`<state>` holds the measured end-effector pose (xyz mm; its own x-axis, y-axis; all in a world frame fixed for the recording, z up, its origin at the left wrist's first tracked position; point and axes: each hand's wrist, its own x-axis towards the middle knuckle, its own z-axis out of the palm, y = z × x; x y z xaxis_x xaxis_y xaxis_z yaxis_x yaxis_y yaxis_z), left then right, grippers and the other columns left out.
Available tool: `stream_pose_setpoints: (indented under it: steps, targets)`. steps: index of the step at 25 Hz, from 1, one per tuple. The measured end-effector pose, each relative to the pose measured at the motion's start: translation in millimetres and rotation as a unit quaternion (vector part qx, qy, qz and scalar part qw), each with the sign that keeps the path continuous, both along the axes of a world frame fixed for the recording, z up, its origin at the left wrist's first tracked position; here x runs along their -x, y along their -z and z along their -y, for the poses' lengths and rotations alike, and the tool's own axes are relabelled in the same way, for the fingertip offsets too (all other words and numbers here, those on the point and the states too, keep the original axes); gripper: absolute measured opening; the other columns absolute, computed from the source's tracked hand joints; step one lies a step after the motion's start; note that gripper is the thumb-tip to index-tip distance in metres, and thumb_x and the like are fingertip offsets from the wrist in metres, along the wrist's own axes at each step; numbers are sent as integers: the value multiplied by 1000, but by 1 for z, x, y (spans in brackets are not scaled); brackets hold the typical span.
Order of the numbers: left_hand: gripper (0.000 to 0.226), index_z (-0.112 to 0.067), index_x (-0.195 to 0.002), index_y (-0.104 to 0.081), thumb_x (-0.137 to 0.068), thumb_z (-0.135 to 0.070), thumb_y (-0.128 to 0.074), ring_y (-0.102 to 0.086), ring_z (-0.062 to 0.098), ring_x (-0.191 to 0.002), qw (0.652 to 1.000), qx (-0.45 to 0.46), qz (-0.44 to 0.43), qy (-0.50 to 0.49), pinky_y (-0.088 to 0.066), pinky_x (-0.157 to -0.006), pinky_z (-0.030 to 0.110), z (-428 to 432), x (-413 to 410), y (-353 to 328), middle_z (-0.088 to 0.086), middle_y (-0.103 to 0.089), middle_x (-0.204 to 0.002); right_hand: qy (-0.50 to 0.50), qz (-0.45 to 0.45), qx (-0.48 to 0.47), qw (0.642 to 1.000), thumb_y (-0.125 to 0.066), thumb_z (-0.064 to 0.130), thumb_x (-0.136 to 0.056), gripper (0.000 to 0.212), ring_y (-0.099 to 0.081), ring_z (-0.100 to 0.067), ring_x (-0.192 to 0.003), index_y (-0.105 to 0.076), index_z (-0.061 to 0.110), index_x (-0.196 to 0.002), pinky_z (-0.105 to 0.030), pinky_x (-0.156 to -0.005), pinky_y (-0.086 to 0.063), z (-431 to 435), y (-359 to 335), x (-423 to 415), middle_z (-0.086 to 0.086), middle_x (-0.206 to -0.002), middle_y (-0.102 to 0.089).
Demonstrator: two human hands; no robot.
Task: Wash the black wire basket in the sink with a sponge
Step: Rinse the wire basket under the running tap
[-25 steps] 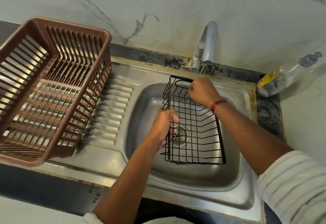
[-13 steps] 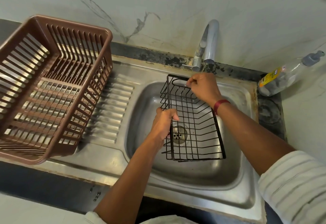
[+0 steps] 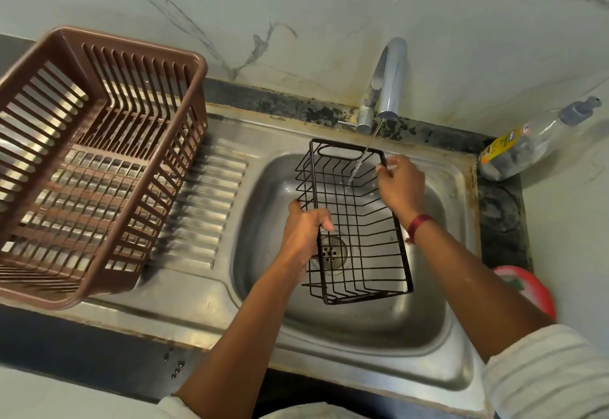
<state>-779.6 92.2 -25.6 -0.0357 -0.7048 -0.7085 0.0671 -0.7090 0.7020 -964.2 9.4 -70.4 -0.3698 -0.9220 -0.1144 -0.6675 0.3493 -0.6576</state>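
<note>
Rinsing the black wire basket [image 3: 362,230] over the sink [image 3: 379,329], open side up, long axis running 12 to 6 o'clock, far end lifted into a thin stream of water [image 3: 364,154] from the tap [image 3: 390,75]. Gripped midway along the 9 o'clock rim by the left hand [image 3: 304,234], fingers [image 3: 324,219] curled round the wire; pinched at the 1 o'clock corner by the right hand [image 3: 400,184], fingers closed on the top wire. Cannot tell whether the near end touches the basin. No sponge in sight. Judged early in the task: wetting only, scrubbing not yet begun. Likely turning on this: basket slung between both hands, so needing one freed to fetch a sponge. Right hand nearer the soap bottle [image 3: 524,145] at 2 o'clock and a red object [image 3: 530,286] at 4 o'clock, partly hidden. Left grip, near mid-length, probably better placed to carry the basket alone. Brown plastic crate [image 3: 99,168] at 9 o'clock, well apart.
</note>
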Motion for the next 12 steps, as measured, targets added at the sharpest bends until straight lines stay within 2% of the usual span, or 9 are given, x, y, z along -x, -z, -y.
stream_pose_setpoints:
  steps: [2,3,5,6,7,10,12]
  targets:
    - [109,-13,-153,-28,-50,-25,-62,-49,42,-132,1000,-2,0,11,-49,-87,45,-1,3,-3,26,-46,-149,29,137,-87,986,-36,41,-105,33,-66,-23,-68,-57,15,-104,-33,-59,-57,-10,8,-5,-13,-87,-70]
    - [105,-12,-154,-28,-56,-26,-64,-50,38,-129,1000,-7,2,24,-47,-87,43,-3,2,-4,22,-47,-148,43,172,-106,978,-32,43,-105,38,-65,-23,-62,-56,14,-105,-31,-51,-54,-15,11,-6,-13,-84,-70]
    - [76,-11,-146,-41,-78,-38,-62,-58,31,-117,998,-15,5,61,-48,-87,43,-3,-3,-2,18,-61,-132,48,194,-118,973,-33,45,-104,41,-63,-22,-56,-57,11,-106,-29,-45,-51,-22,16,-2,-12,-79,-69]
    - [57,-16,-136,-51,-88,-46,-56,-61,26,-106,997,-21,-2,76,-46,-85,40,-2,-7,-2,13,-67,-117,43,210,-123,969,-34,45,-104,42,-61,-22,-55,-57,10,-106,-30,-46,-50,-24,17,1,-12,-79,-69]
    - [48,-22,-127,-56,-92,-55,-51,-62,24,-100,996,-27,-7,80,-44,-85,40,-1,-11,-1,8,-68,-108,36,231,-130,964,-35,44,-104,42,-60,-21,-54,-58,9,-105,-31,-48,-50,-24,18,5,-12,-79,-69]
    - [64,-27,-134,-54,-87,-70,-46,-63,26,-110,999,-12,7,34,-42,-101,49,8,-17,6,10,-65,-119,17,248,-134,959,-36,44,-104,41,-58,-18,-53,-60,12,-94,-27,-48,-47,-19,13,8,-10,-81,-70]
    - [55,-25,-134,-53,-96,-63,-43,-61,27,-113,1000,-1,-3,-6,-41,-105,50,19,-17,5,10,-63,-120,-4,227,-110,968,-38,42,-104,40,-53,-13,-47,-59,14,-84,-22,-41,-41,-14,9,7,-9,-74,-67]
